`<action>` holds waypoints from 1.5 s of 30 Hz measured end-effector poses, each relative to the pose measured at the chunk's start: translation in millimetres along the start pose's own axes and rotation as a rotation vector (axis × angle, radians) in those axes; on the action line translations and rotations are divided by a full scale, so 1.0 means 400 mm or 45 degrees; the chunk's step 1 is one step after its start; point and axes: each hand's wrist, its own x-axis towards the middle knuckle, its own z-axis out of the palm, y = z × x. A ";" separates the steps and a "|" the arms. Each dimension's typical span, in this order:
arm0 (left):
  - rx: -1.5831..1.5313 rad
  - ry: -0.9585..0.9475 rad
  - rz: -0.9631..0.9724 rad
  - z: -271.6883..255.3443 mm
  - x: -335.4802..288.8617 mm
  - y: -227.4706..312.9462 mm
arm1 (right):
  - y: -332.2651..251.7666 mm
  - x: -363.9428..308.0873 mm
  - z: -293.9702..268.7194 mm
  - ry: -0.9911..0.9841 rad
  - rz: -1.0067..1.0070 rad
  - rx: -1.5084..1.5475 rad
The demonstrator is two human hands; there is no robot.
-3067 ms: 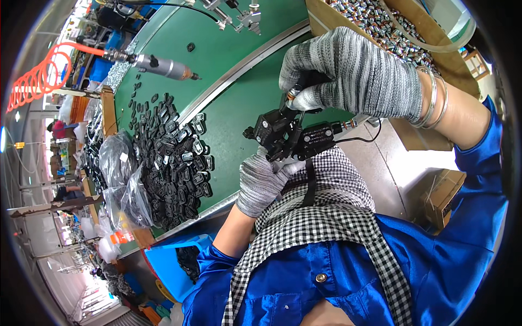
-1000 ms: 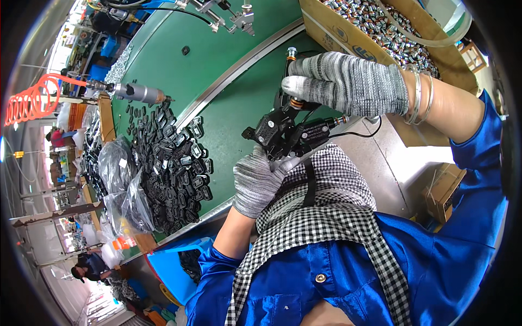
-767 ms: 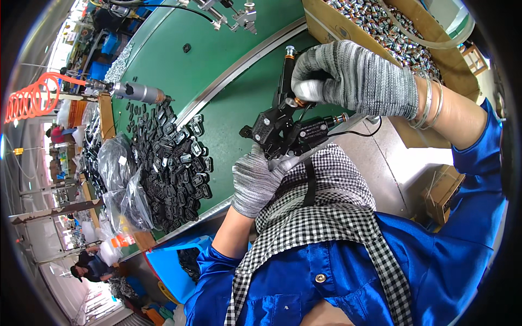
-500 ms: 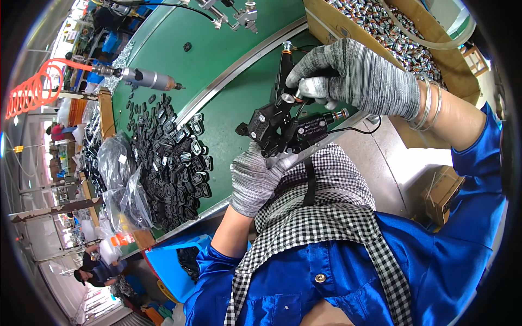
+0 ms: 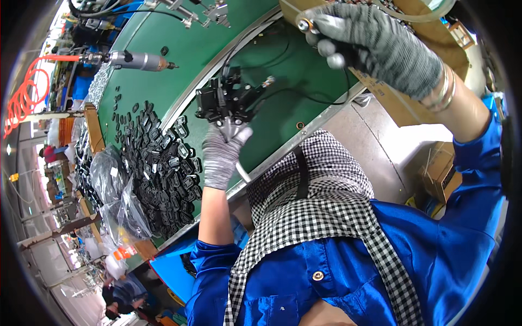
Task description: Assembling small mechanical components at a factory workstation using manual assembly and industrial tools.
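My left hand (image 5: 220, 155), in a striped grey glove, is closed round the lower end of a black clamp-like fixture (image 5: 225, 100) with several arms and thin black cables. The fixture is tilted over the green bench. Well apart from it, at the upper right, my right hand (image 5: 386, 49) is raised, gloved in grey. Its thumb and forefinger pinch a small round metal part (image 5: 305, 25) with a copper-coloured band. A light grey rod (image 5: 242, 172) shows beside my left wrist, by the bench edge.
A heap of small black housings (image 5: 157, 163) lies left of my left hand, beside clear plastic bags (image 5: 109, 176). An air screwdriver (image 5: 142, 61) hangs on a red coiled hose. At right stands a cardboard box (image 5: 402, 108). A copper-coloured ring (image 5: 300, 125) lies near the bench edge.
My right hand has moved away from the fixture, up and to the right, with the metal part in its fingers. My left hand has shifted left and farther forward with the fixture.
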 end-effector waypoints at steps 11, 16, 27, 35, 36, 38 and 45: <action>1.003 0.473 0.098 0.008 -0.009 -0.029 | 0.335 -0.123 -0.035 0.292 -0.028 0.262; 0.563 0.317 0.720 0.089 -0.053 0.096 | 0.418 -0.109 -0.033 0.497 -0.178 0.527; 0.617 -0.116 0.914 0.196 0.012 0.083 | 0.478 -0.113 -0.061 0.518 -0.046 0.231; -0.526 -0.389 0.420 0.158 0.007 0.128 | 0.456 -0.089 -0.046 0.477 -0.166 0.033; -0.967 -0.470 0.270 0.144 0.002 0.139 | 0.450 -0.085 -0.036 0.465 -0.162 0.036; -0.917 -0.394 0.249 0.133 -0.010 0.166 | 0.434 -0.079 -0.012 0.492 -0.225 -0.047; -1.167 -0.564 0.024 0.126 -0.025 0.136 | 0.455 -0.022 0.011 0.445 -0.297 -0.009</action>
